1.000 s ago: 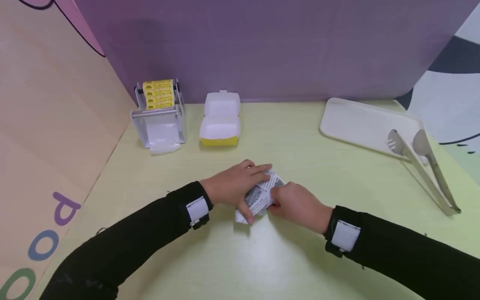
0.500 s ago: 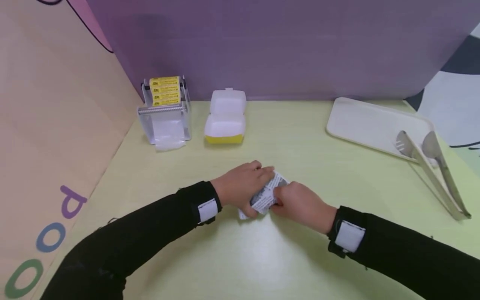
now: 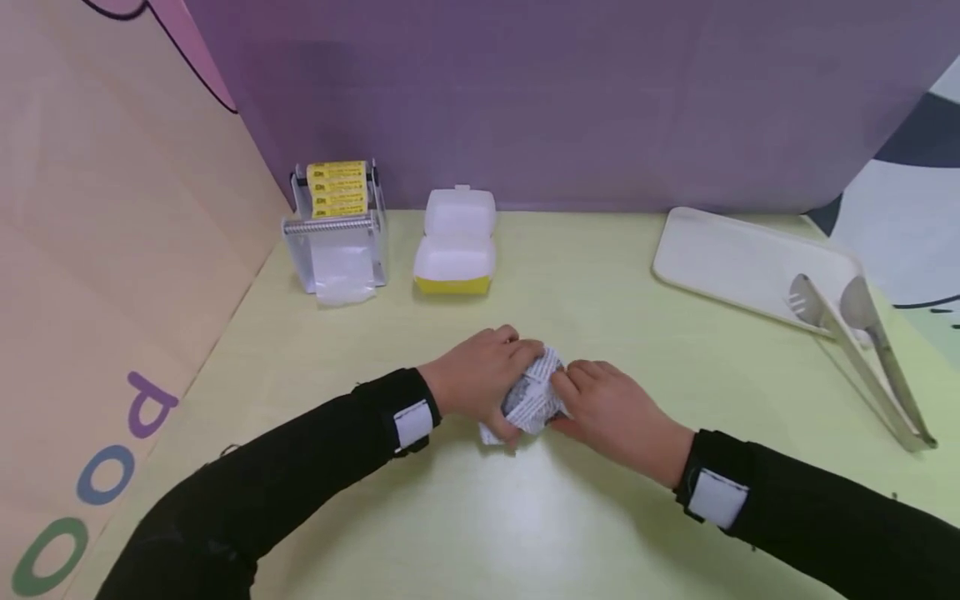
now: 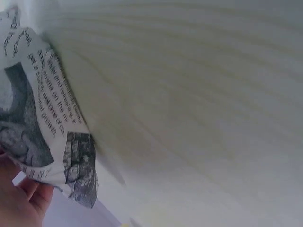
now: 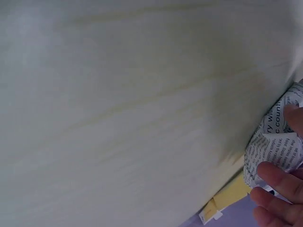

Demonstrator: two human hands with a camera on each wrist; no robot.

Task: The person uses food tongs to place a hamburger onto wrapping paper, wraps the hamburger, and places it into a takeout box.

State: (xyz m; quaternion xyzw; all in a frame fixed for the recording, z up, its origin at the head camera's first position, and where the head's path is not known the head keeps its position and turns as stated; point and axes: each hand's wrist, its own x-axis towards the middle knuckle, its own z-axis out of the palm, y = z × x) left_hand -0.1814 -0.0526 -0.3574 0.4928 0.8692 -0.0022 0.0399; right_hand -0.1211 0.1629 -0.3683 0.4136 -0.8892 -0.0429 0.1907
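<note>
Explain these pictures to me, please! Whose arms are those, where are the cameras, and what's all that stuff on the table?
There's no robot here, just a person in black sleeves. The big picture comes from a camera on their head, looking down. The two smaller ones come from a camera on each wrist, so things look close and tilted.

The left hand and right hand both hold a white paper packet with black-and-grey print. I can't see what's inside.

On the pale yellow-green table are a silvery dispenser with a yellow printed roll, an open white-and-yellow box, and a flat cream tray with long metal tongs reaching over its edge.
</note>
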